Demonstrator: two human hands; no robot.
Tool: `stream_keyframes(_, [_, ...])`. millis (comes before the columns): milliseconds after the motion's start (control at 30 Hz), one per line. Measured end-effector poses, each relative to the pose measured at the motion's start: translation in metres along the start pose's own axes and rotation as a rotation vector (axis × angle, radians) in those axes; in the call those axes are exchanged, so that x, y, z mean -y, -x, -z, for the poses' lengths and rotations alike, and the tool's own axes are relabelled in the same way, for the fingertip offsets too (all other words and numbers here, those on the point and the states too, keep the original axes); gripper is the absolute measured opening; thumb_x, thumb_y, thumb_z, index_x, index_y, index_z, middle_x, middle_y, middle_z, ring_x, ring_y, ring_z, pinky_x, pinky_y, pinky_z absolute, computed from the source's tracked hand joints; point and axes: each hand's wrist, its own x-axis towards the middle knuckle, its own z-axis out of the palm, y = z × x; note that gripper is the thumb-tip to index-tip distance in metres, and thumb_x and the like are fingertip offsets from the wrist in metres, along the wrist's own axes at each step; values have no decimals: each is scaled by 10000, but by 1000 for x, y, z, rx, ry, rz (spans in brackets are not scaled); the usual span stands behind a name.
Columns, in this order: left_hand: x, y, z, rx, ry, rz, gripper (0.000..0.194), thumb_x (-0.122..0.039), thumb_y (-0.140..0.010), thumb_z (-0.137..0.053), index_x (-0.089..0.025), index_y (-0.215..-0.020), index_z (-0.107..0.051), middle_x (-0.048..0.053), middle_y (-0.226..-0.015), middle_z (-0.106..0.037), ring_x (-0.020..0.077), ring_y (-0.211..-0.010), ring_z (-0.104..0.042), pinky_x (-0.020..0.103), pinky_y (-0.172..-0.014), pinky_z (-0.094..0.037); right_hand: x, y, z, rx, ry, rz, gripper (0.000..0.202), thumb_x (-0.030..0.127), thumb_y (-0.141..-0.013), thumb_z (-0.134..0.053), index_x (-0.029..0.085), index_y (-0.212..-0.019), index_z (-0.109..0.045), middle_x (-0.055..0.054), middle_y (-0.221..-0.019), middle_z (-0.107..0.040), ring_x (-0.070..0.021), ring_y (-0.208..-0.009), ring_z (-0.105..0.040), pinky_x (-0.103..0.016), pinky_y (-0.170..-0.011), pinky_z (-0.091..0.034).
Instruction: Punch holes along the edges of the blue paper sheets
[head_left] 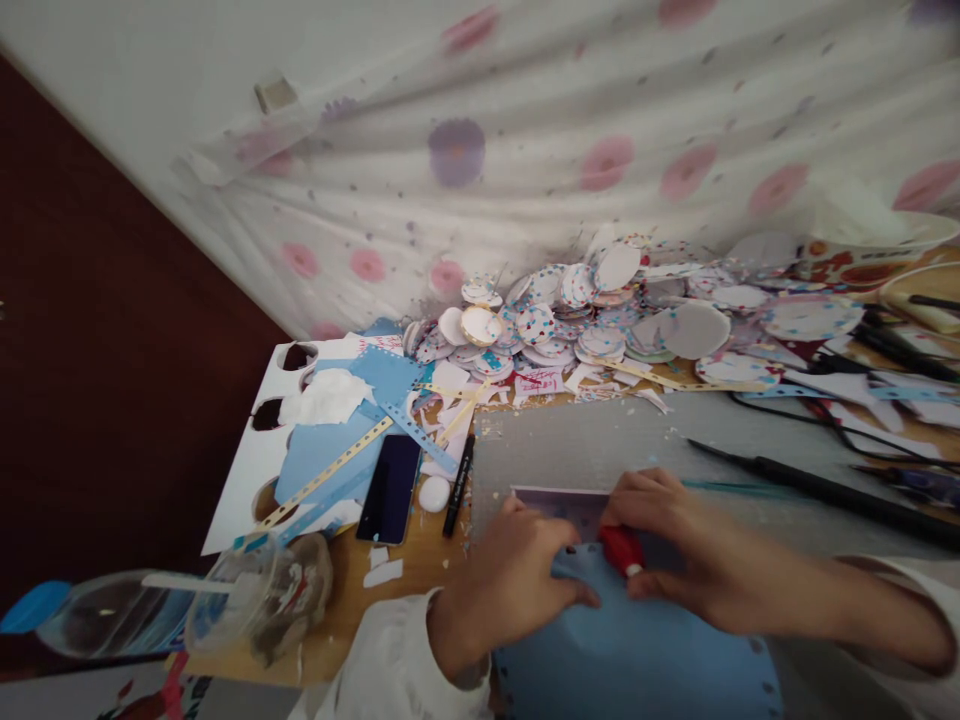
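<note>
A light blue paper sheet (637,650), with small holes along its edges, lies in front of me on a grey mat (555,440). My left hand (517,570) rests at its upper left edge, thumb on top and fingers curled, gripping the sheet. My right hand (667,540) pinches a small red tool (622,550) with a whitish tip at the sheet's top edge, close to my left thumb. What kind of tool it is I cannot make out. Beyond my hands a pale strip edge (559,491) shows on the mat.
White paper discs with coloured specks (555,310) are heaped along the curtain (525,150). A phone (390,490) and a black marker (459,485) lie left of the mat. A soldering iron (810,480) lies right. A water bottle (112,610) and plastic cup (232,600) are at lower left.
</note>
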Motion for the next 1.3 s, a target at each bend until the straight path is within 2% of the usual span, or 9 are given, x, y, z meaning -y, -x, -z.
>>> stream_keyframes(233, [-14, -5, 10, -57, -40, -135, 541, -688, -771, -722, -198, -1000, -709, 77, -1047, -760, 300, -1035, -672, 421, -956, -414, 1, -3, -8, 29, 42, 26, 73, 261, -851, -656, 213, -905, -654, -63, -865, -676, -254, -847, -604, -410, -780, -439])
stream_keyframes(433, [-19, -18, 4, -21, -88, -96, 425, -580, -811, -727, -163, -890, -704, 100, -945, -762, 310, -975, -697, 425, -905, -426, -4, -5, -11, -36, 76, 54, 68, 183, -802, -642, 214, -862, -640, -59, -826, -691, -267, -829, -622, -436, -762, -474])
stream_keyframes(533, [-16, -20, -1, -42, -17, -92, 343, -512, -795, -766, -180, -851, -701, 67, -908, -761, 292, -944, -704, 404, -868, -427, -11, -6, -15, -52, 56, 70, 117, 163, -775, -643, 231, -870, -640, -42, -843, -714, -271, -886, -662, -516, -935, -463])
stream_keyframes(633, [-14, -18, -2, -36, 10, -86, 311, -492, -804, -767, -191, -854, -709, 64, -926, -766, 301, -965, -703, 403, -871, -428, -17, -9, -20, -40, 45, 68, 172, 154, -769, -639, 235, -920, -651, -39, -899, -733, -268, -943, -690, -599, -1107, -328])
stream_keyframes(733, [-10, -16, 0, 12, 19, -12, 391, -557, -809, -742, -182, -921, -727, 106, -990, -769, 335, -987, -700, 410, -863, -453, -18, -13, -20, -6, 40, 59, 174, 210, -805, -666, 228, -977, -664, -48, -915, -728, -277, -953, -686, -610, -1073, -359])
stream_keyframes(833, [-3, -13, 3, 61, 112, 17, 493, -571, -760, -787, -199, -1078, -727, 93, -1066, -771, 318, -995, -706, 370, -841, -480, -14, -12, -13, 27, 33, 36, 173, 327, -848, -695, 229, -989, -674, -59, -912, -705, -279, -925, -661, -508, -896, -491])
stream_keyframes(900, [2, -10, 4, 76, 197, 16, 470, -508, -767, -811, -224, -1131, -726, 59, -1095, -773, 278, -1014, -708, 325, -839, -482, -12, -9, -8, 56, 27, 5, 161, 362, -861, -692, 231, -955, -679, -67, -920, -688, -274, -910, -637, -453, -816, -507])
stream_keyframes(1033, [6, -4, 5, 72, 230, 58, 272, -423, -810, -798, -211, -980, -782, 30, -945, -792, 229, -912, -719, 281, -781, -461, -12, 0, -3, 105, -30, -40, 176, 382, -880, -672, 231, -969, -680, -71, -948, -674, -268, -936, -610, -458, -854, -493])
stream_keyframes(1300, [-2, -3, 3, 33, 167, 31, 197, -384, -821, -759, -214, -909, -804, 34, -865, -788, 228, -837, -709, 281, -716, -433, -3, 2, -9, 63, -94, -53, 334, 520, -895, -656, 230, -1058, -686, -71, -967, -686, -266, -964, -622, -449, -875, -497])
